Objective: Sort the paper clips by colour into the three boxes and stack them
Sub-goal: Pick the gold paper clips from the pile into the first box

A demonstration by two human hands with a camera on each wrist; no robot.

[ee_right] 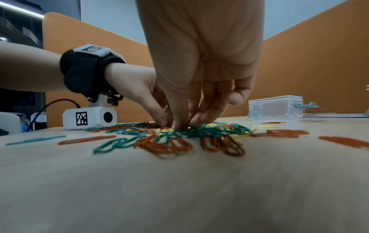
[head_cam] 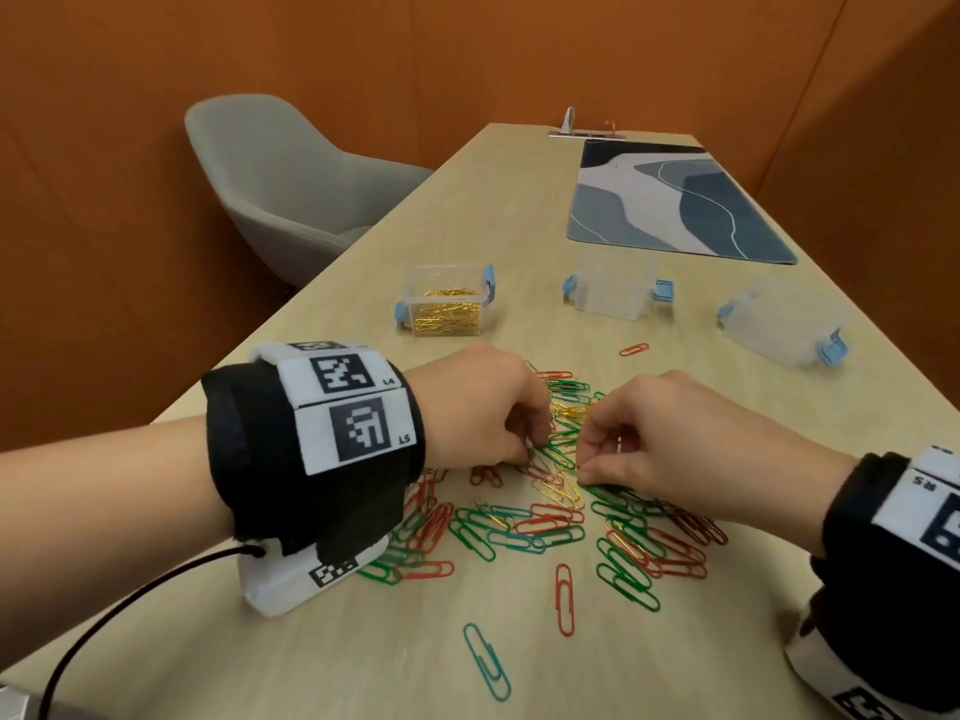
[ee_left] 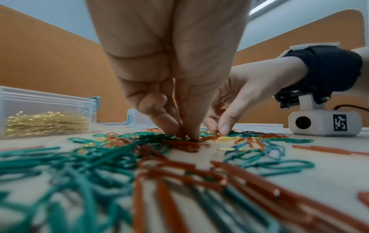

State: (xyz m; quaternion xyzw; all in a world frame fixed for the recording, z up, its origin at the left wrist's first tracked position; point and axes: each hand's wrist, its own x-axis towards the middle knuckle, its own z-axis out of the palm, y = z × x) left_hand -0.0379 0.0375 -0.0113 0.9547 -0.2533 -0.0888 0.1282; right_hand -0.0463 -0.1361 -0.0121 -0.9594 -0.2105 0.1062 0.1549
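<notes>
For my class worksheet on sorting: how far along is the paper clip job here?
Done: the gold clips box is partly filled. In hand: the left hand and right hand pick at the mixed pile, still holding gold, green and red. Left: the two empty boxes and stacking.

Pale wooden table, scattered paper clips (mixed colours), three boxes, mat

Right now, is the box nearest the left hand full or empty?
Partly full. The box holds a layer of gold paper clips that reaches about halfway up its clear wall, and it has no lid on.
</notes>
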